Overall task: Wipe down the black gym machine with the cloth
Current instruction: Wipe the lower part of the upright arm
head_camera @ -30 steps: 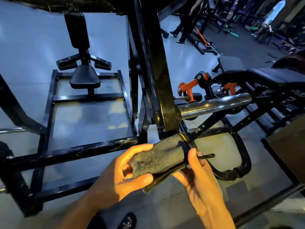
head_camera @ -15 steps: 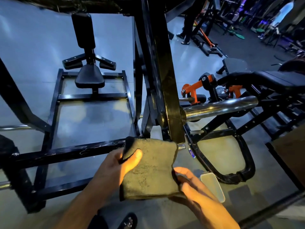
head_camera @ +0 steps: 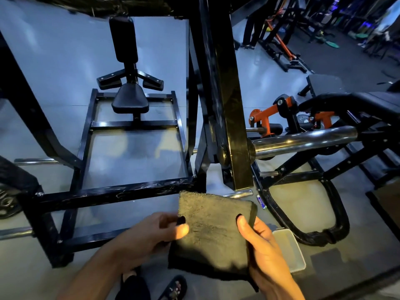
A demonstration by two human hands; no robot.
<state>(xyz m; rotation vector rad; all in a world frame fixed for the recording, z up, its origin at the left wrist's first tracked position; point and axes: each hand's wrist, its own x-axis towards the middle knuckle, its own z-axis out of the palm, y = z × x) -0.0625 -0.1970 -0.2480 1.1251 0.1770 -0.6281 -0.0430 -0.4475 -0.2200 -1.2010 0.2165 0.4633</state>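
Grey gym floor (head_camera: 140,161) is lying beneath the black gym machine (head_camera: 225,105). Left hand (head_camera: 151,237) and right hand (head_camera: 263,250) are pinching the cloth (head_camera: 214,232) flat, near the upright; likely refolding before pressing it against the frame.

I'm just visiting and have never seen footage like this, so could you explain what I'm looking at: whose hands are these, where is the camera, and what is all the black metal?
There is no robot here. The camera sits on a person's head and looks forward and down, so you see their own two bare hands at the bottom. The left hand and the right hand each pinch one side of a dark folded cloth, thumbs on top, holding it spread out flat in front of them. It touches no metal just now. Just above the cloth hangs a thick black post of the gym machine that is to be wiped. A shiny steel bar sticks out from it to the right. Farther back is the machine's padded seat inside a black frame, all standing on a pale floor.
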